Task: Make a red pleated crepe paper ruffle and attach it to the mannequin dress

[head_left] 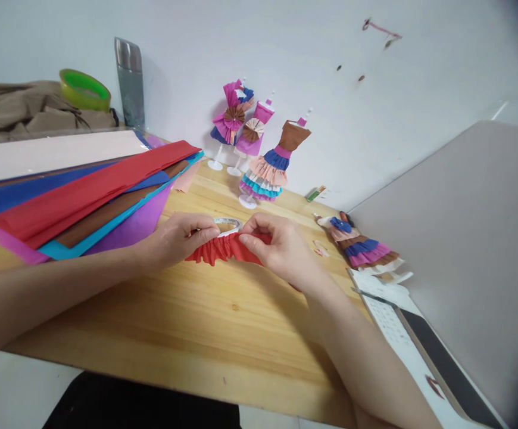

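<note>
Several folded coloured sheets [98, 189] lay at left; next, left hand [176, 239] pinched a gathered red strip [214, 251], held above the wooden table [187, 322]; right hand [277, 241] pinched it farther along; one small ruffled dress [361, 247] lay beyond.

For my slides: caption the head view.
Left hand and right hand pinch a gathered red strip; three dressed mannequins stand behind on the wooden table.

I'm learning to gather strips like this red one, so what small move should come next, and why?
Probably the right hand should feed a small fold toward the left hand: both pinch the red strip, which is ruffled near the left but looks flatter near the right.
</note>
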Demonstrator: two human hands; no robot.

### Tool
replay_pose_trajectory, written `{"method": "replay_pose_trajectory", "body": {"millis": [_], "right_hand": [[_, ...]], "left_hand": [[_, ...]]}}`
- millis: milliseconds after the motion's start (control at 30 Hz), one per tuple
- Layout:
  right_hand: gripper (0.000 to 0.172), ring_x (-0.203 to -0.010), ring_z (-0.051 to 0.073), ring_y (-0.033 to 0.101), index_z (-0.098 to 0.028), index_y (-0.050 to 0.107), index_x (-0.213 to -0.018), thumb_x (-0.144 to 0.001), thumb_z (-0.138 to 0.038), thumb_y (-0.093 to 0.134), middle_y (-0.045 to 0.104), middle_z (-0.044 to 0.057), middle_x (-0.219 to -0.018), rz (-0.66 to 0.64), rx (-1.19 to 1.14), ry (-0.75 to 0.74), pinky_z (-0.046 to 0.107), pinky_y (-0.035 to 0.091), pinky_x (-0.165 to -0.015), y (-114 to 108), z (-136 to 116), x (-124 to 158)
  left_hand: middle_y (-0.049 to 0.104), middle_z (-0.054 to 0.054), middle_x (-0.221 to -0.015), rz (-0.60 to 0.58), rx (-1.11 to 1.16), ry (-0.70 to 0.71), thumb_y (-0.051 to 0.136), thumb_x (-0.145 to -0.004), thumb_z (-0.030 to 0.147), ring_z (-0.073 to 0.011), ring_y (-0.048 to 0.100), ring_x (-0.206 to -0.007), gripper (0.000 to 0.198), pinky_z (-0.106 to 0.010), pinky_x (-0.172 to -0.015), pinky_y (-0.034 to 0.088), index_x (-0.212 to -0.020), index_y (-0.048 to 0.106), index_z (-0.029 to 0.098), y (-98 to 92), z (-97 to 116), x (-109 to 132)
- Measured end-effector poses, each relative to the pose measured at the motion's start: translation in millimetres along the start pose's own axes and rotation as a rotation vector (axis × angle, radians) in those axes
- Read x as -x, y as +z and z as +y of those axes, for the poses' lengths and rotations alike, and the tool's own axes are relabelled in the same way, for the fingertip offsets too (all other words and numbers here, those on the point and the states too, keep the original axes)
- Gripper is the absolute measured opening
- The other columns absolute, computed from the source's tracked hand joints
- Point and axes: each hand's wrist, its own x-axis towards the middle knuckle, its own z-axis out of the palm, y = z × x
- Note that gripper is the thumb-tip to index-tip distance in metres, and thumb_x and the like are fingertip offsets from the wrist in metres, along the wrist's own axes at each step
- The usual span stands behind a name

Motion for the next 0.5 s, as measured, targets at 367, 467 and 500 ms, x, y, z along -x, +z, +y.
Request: {"method": "replay_pose_trajectory", "body": {"millis": [367,467,500], "right_hand": [[0.009,-0.054,0.01,0.041,-0.018,0.057,-0.065,-0.071,-0.012,0.058,0.05,-0.005,-0.058,-0.13,0.077,0.049,0.024,0.029,-0.053,-8.2,12.0,-5.4],[0.011,-0.055,0.009,0.041,-0.018,0.055,-0.063,-0.07,-0.01,0.056,0.049,-0.006,-0.057,-0.132,0.119,0.016,0.024,0.028,-0.054,-10.2,12.4,-5.4],[0.012,-0.055,0.009,0.041,-0.018,0.054,-0.063,-0.07,-0.01,0.056,0.048,-0.006,-0.057,-0.14,0.129,0.007,0.024,0.028,-0.054,-10.8,12.1,-5.3]], "left_hand": [[0.046,0.004,-0.049,-0.025,0.171,-0.029,0.047,-0.093,0.039,-0.0058,0.04,-0.043,0.041,-0.018,-0.04,0.03,-0.06,0.05,0.016,5.8,-14.5,-4.5],[0.043,0.005,-0.048,-0.031,0.185,-0.026,0.047,-0.092,0.037,-0.0057,0.038,-0.043,0.04,-0.018,-0.039,0.028,-0.058,0.048,0.016,7.3,-16.7,-5.0],[0.043,0.005,-0.048,-0.025,0.177,-0.028,0.047,-0.091,0.036,-0.0057,0.038,-0.043,0.039,-0.018,-0.039,0.028,-0.058,0.047,0.016,7.4,-16.8,-4.9]]}}
